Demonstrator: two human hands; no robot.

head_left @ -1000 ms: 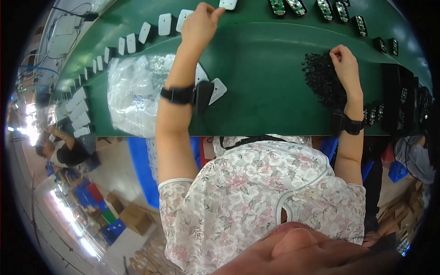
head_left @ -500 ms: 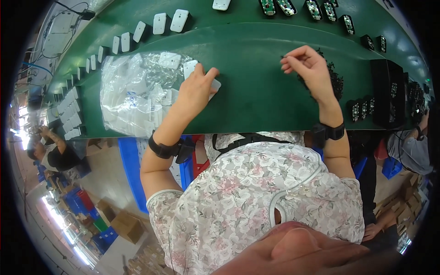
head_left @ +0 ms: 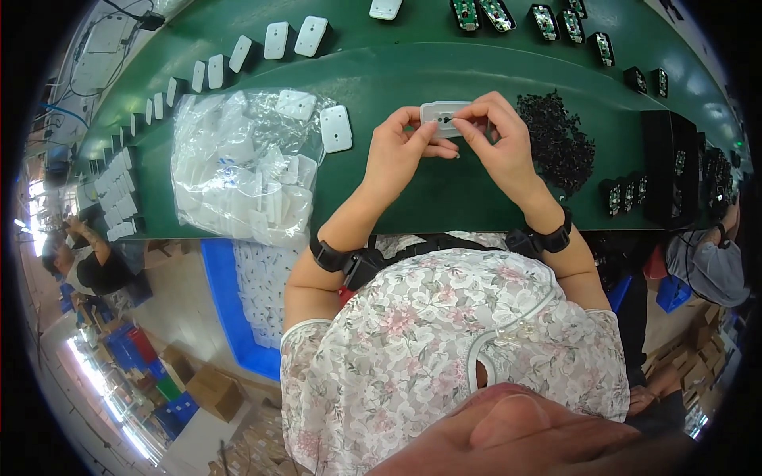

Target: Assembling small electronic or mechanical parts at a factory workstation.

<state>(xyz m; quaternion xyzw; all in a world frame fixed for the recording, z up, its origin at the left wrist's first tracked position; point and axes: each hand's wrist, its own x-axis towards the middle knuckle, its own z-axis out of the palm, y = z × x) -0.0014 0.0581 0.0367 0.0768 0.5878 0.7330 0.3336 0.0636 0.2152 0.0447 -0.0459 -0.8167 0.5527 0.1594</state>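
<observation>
So I've got both hands up over the green bench (head_left: 444,71), left hand (head_left: 401,151) and right hand (head_left: 500,147) pinching a small white plastic cover (head_left: 444,117) by its short ends, right fingertips working a tiny dark bit at its middle. The cover looks light, stiff, a bit slick, so edges are the place to grip. The pile of black parts (head_left: 559,143) sits just right, the clear bag of white covers (head_left: 238,166) left; neither blocks anything.
</observation>
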